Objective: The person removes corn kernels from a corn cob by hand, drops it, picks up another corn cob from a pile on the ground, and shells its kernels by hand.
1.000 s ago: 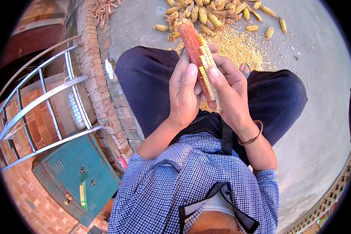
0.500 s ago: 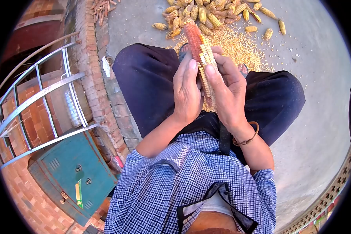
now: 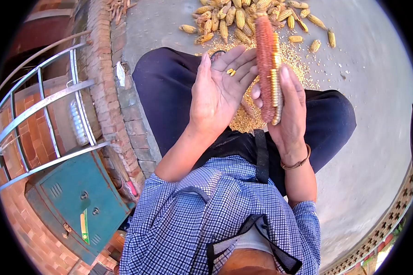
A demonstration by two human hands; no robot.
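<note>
My right hand [image 3: 287,105] grips a corn cob [image 3: 265,68] that stands nearly upright. Its left face is bare and reddish, while rows of yellow kernels remain along the right side. My left hand [image 3: 218,89] is open, palm up, with a few loose kernels [image 3: 231,72] lying on it. The left fingertips come close to the cob; whether they touch it I cannot tell. Beneath and beyond both hands, a heap of loose corn kernels [image 3: 248,120] spreads on the ground between my legs.
Several whole corn cobs [image 3: 240,19] are piled at the far side, with a few scattered to the right. Stripped cobs [image 3: 119,8] lie at the upper left by a brick edge [image 3: 108,87]. A metal railing [image 3: 46,105] and a green metal cabinet [image 3: 85,197] stand at the left.
My left hand has come away from the corn cob and turned palm up with kernels on it. My right hand has moved slightly right, holding the cob more upright.
</note>
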